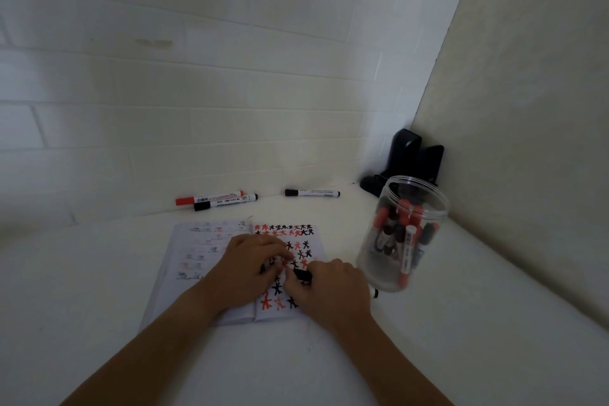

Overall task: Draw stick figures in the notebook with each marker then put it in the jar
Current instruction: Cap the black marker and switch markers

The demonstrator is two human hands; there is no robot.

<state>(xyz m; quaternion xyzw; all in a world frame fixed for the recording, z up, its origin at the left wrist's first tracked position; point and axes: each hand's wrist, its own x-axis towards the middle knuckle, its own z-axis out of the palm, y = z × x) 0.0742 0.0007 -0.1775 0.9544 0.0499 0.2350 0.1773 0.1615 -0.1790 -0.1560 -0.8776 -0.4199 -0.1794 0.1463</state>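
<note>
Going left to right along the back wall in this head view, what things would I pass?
Red-capped white marker → black-capped white marker just beneath it → second black-capped white marker → black stand-like object in the corner.

My white desk (99,273), set in a wall corner.
On it lie my open notebook (184,273), three loose markers (217,199), a clear jar (403,234) and a black stand (403,161).

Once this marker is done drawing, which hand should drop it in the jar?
Probably the right hand: it already grips the black marker, and the jar stands just to its right. The left hand rests on the notebook.
</note>
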